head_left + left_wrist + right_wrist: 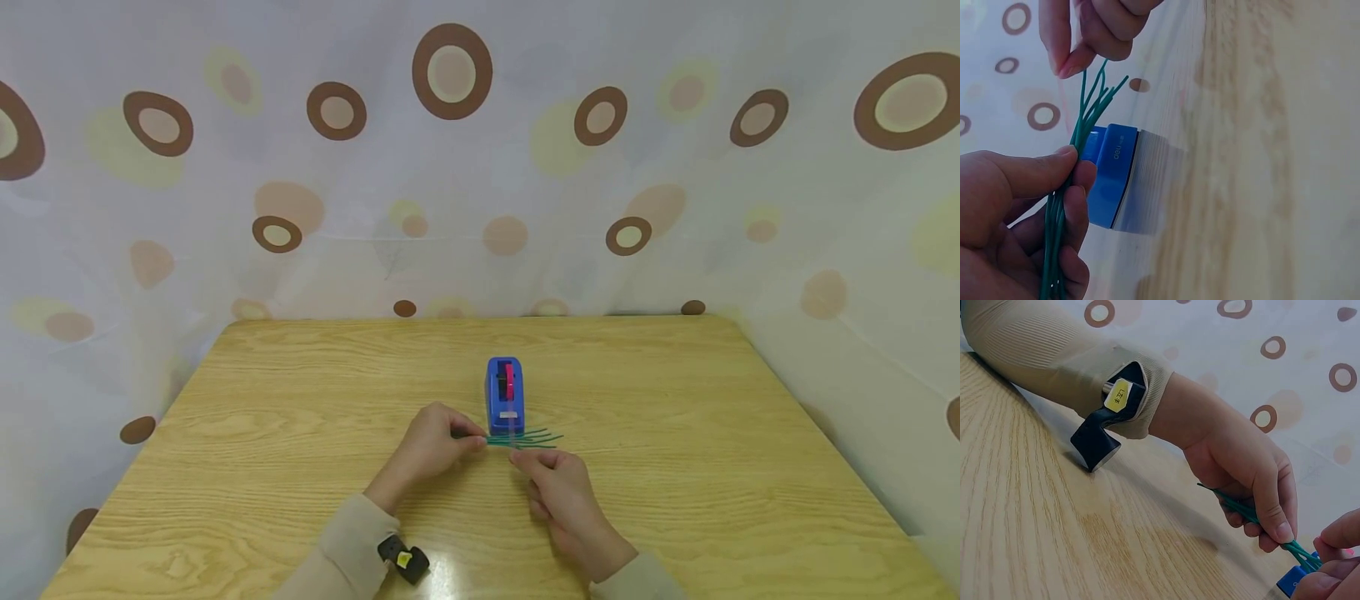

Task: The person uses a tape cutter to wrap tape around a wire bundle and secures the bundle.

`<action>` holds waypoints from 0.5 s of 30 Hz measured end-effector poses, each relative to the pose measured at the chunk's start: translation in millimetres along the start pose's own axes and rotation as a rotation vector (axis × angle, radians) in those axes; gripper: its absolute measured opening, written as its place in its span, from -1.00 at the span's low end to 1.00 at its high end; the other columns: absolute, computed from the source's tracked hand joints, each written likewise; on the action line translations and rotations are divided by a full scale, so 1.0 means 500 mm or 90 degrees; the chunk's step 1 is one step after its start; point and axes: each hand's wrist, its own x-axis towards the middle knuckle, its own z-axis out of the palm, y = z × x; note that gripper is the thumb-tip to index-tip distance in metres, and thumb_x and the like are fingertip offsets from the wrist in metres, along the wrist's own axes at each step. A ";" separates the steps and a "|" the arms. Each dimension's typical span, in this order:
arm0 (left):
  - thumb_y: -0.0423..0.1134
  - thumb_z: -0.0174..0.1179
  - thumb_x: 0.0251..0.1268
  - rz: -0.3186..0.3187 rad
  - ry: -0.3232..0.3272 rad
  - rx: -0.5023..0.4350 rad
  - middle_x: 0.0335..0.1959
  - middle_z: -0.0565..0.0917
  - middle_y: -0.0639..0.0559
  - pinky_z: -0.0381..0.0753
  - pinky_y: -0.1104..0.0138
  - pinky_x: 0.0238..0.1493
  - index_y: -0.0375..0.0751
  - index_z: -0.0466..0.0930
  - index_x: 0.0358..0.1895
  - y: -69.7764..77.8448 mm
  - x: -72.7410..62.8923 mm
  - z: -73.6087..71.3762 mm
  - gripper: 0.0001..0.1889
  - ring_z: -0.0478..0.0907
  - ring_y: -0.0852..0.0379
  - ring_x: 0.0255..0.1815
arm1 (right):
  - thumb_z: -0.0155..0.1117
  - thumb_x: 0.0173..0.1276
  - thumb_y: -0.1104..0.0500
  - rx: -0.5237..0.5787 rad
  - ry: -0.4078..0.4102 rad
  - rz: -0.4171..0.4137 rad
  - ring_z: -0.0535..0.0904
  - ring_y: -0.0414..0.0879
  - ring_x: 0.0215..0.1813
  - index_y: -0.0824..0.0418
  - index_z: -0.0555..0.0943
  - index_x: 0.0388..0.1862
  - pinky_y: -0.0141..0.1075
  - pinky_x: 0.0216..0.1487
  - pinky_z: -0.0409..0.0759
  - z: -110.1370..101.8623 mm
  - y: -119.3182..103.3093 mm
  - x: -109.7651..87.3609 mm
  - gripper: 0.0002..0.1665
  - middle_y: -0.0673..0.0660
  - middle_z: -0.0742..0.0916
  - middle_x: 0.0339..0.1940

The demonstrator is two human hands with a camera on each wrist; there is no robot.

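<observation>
My left hand [431, 446] holds a bundle of thin green wires [1054, 240], thumb pressed over it, the loose ends fanning to the right. Just behind the bundle stands a blue tape dispenser [494, 412] with a pink roll core [510, 381]. From its front a clear tape strip [512, 427] stretches toward me, crossing the wires in the head view. The right hand [566, 496] pinches the strip's end between thumb and forefinger, on the near side of the wires. Whether the tape touches the wires cannot be told.
Everything lies on a wood-grain table [300, 383]. A patterned curtain [525, 167] rises behind the table and along its sides. A black strap [1094, 440] with a yellow label hangs from the left sleeve's cuff.
</observation>
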 end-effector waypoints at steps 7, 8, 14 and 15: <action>-0.24 0.39 0.23 0.006 0.001 -0.001 -0.43 0.72 0.21 0.54 0.32 -0.50 -0.10 0.82 -0.36 0.004 0.002 0.009 -0.94 0.53 0.23 -0.52 | 0.35 0.33 0.23 0.006 0.000 -0.003 0.10 -0.29 -0.72 0.50 0.67 -0.20 -0.47 -0.72 0.07 0.001 0.001 0.000 -0.72 -0.08 0.33 -0.71; -0.24 0.39 0.23 0.007 0.001 -0.001 -0.43 0.72 0.21 0.54 0.32 -0.50 -0.09 0.82 -0.37 0.004 0.002 0.010 -0.94 0.53 0.23 -0.52 | 0.34 0.34 0.23 0.007 0.000 -0.004 0.10 -0.29 -0.72 0.50 0.67 -0.20 -0.47 -0.72 0.07 0.001 0.002 0.000 -0.72 -0.08 0.32 -0.71; -0.25 0.40 0.23 0.014 0.001 0.010 -0.42 0.72 0.25 0.57 0.31 -0.35 -0.02 0.81 -0.41 0.007 0.005 0.017 -0.93 0.55 0.24 -0.42 | 0.32 0.35 0.24 0.007 -0.005 -0.007 0.12 -0.29 -0.72 0.50 0.67 -0.21 -0.48 -0.72 0.08 0.000 0.004 -0.001 -0.74 -0.08 0.33 -0.72; -0.25 0.40 0.23 0.016 0.002 0.012 -0.42 0.72 0.26 0.57 0.31 -0.32 -0.01 0.81 -0.41 0.008 0.006 0.018 -0.93 0.56 0.25 -0.39 | 0.32 0.35 0.24 0.008 -0.006 -0.007 0.12 -0.29 -0.72 0.50 0.67 -0.20 -0.48 -0.72 0.08 0.000 0.004 -0.002 -0.73 -0.08 0.33 -0.73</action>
